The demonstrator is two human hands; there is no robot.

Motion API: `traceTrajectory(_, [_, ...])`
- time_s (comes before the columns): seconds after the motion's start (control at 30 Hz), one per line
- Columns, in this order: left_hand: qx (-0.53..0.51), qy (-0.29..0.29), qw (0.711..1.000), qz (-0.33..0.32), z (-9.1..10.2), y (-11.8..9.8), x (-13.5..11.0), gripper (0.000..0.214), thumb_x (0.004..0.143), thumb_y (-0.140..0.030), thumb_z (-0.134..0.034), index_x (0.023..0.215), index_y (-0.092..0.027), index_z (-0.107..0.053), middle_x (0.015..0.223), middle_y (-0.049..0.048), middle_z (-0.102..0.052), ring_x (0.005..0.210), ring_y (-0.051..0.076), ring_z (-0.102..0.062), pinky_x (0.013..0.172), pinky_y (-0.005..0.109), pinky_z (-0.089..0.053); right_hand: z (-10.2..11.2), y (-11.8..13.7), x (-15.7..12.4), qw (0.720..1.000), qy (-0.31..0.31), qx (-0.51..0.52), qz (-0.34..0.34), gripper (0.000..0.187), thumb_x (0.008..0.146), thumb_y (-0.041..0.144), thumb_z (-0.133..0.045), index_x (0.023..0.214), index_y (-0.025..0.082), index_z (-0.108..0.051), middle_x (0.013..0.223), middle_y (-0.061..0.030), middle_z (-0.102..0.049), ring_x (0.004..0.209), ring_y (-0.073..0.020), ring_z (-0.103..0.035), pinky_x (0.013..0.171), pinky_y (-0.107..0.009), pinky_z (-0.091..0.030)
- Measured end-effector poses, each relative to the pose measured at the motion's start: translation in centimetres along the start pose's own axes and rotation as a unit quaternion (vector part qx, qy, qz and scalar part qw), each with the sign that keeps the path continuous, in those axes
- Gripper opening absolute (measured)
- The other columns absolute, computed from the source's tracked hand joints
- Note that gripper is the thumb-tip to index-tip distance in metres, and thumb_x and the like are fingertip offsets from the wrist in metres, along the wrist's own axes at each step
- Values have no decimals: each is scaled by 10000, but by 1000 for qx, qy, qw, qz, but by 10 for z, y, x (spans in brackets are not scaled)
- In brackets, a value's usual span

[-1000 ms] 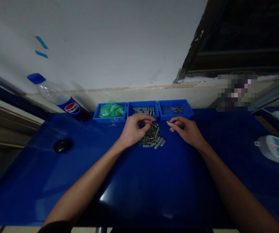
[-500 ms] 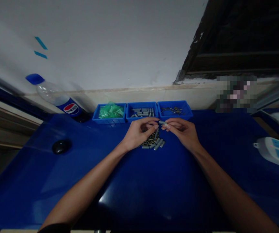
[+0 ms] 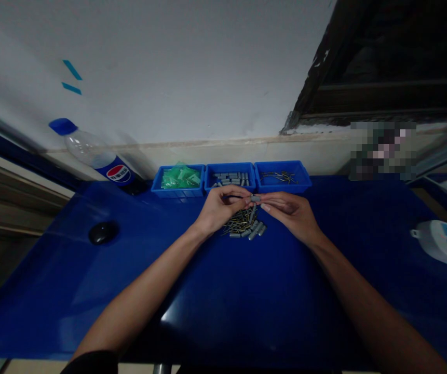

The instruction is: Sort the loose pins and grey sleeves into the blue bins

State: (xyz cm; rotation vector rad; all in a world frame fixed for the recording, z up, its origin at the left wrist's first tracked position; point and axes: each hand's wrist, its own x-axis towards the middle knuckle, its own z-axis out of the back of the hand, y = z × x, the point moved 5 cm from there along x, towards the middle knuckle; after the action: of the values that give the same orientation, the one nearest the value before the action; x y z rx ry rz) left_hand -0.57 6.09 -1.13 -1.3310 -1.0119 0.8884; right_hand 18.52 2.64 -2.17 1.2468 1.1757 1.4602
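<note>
A small grey cylinder (image 3: 255, 198) lies level between my two hands, above a pile on the table. My left hand (image 3: 223, 208) pinches at its left end with thumb and fingers. At the right end, the closed fingers of my right hand (image 3: 289, 210) grip it, with the thumb a little below. Whether a screw is also between the left fingertips is hidden. Directly beneath the hands, a heap of brass-coloured screws (image 3: 241, 222) lies together with several loose grey cylinders (image 3: 255, 228), partly covered by the left fingers.
Three blue bins line the wall: one with green plastic packets (image 3: 182, 176), one with grey cylinders (image 3: 231, 179), one with long screws (image 3: 281, 177). A cola bottle (image 3: 106, 163) and black mouse (image 3: 102, 233) are left; a white power strip (image 3: 445, 241) is right on the blue table (image 3: 223, 311).
My hands have come together; the left fingers now meet the grey cylinder that only the right hand held. The cylinder has shifted slightly left. The whole view has turned a little.
</note>
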Motion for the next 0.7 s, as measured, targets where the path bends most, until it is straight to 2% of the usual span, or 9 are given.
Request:
traceTrajectory(0.1, [20,-41,999,-5,9,0,3,196,817,-271,-814,960,-151,-755,954,86,-815,854,211,-800,849,391,-670,5,-1,2,999,-17,-41,0,214,861,370,-805,1052,274,-789,1092,-47,-824,1027,-264,-787,1035,-503,-603])
traceTrajectory(0.17, [39,-86,995,-24,19,-1,6,207,854,-284,-793,1007,-153,-744,1005,91,-818,955,229,-799,923,427,-653,11,-2,2,991,-16,-130,16,179,861,386,-798,982,255,-780,991,-51,-818,910,-247,-781,911,-457,-630])
traceTrajectory(0.27, [55,-133,988,-47,30,-4,9,211,890,-284,-763,1062,-165,-735,1121,93,-807,1050,224,-782,1016,443,-615,14,-5,1,957,61,-279,43,207,804,394,-850,917,242,-766,841,-37,-772,757,-220,-721,723,-377,-591])
traceTrajectory(0.33, [46,-127,990,-46,31,-6,11,177,888,-269,-757,1035,-171,-741,1131,85,-803,1035,216,-783,1013,429,-615,13,-8,0,939,119,-319,57,275,745,401,-902,920,241,-763,852,-35,-754,762,-216,-702,708,-355,-568])
traceTrajectory(0.43, [40,-97,994,-41,27,-9,11,139,870,-260,-762,976,-170,-755,1033,71,-812,952,213,-793,943,401,-634,12,-9,-2,928,155,-332,65,268,743,386,-905,930,243,-777,925,-45,-752,829,-222,-705,766,-355,-565])
traceTrajectory(0.53, [63,-78,994,-40,22,-13,8,146,868,-262,-747,978,-166,-764,935,62,-814,879,211,-795,865,377,-643,15,-10,-1,926,161,-336,53,200,792,374,-864,933,249,-797,938,-45,-763,826,-217,-708,765,-345,-560])
traceTrajectory(0.7, [91,-54,994,-41,18,-15,5,161,873,-274,-734,996,-174,-764,884,56,-812,833,205,-785,810,363,-638,28,-15,4,922,126,-362,50,161,897,403,-782,904,243,-792,871,-48,-754,727,-207,-687,684,-339,-535])
